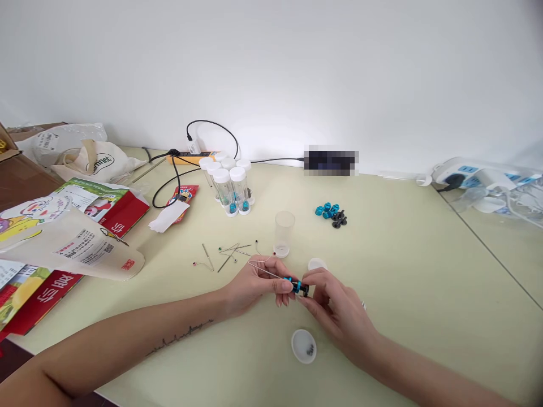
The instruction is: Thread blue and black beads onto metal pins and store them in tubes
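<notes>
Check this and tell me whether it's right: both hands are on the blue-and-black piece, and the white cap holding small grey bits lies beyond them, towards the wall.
Wrong on the white cap: the head view shows it on the near side of the hands, away from the wall.

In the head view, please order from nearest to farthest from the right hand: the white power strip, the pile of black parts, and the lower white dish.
1. Lower white dish: below and left of the right hand.
2. Pile of black parts: beyond the hand.
3. White power strip: far right, by the wall.
</notes>
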The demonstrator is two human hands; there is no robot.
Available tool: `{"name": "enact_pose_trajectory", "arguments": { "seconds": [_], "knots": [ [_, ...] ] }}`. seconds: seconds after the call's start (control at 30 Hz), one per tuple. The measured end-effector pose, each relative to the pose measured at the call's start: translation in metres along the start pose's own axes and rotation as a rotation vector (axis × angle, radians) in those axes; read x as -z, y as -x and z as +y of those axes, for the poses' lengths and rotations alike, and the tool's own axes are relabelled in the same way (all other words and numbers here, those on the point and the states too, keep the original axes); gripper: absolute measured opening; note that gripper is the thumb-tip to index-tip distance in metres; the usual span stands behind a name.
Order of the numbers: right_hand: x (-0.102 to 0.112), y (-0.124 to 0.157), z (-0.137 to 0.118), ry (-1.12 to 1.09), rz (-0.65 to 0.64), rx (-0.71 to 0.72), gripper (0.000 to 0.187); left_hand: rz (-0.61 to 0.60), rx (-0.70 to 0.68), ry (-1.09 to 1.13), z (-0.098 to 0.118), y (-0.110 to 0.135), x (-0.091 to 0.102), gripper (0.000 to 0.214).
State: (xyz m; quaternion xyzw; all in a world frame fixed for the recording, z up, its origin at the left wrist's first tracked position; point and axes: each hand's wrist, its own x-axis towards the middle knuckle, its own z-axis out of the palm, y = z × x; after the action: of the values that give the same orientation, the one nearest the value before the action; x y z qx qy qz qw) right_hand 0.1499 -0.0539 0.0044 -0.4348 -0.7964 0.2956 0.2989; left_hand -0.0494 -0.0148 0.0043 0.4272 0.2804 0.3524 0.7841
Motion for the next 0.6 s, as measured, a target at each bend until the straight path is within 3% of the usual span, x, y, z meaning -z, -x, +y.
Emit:
{"name": "enact_pose_trajectory", "arguments": {
  "seconds": [0.27,0.43,0.6],
  "knots": [
    [0.0059,0.0,-0.0012,-0.01,-0.075,0.026,0.028,-0.049,0.023,-0.02,0.0003,0.0024,0.0,0.014],
    [0.0033,-0.0005,-0.0025,-0.015,-0.072,-0.052,0.009,-0.022,0.009,-0.011,-0.0002,0.0005,0.0009,0.013],
    [0.0064,-0.0006,-0.0041,-0.055,-0.101,-0.032,0.01,-0.031,0.016,-0.008,-0.0002,0.0009,0.0012,0.013]
  ]
}}
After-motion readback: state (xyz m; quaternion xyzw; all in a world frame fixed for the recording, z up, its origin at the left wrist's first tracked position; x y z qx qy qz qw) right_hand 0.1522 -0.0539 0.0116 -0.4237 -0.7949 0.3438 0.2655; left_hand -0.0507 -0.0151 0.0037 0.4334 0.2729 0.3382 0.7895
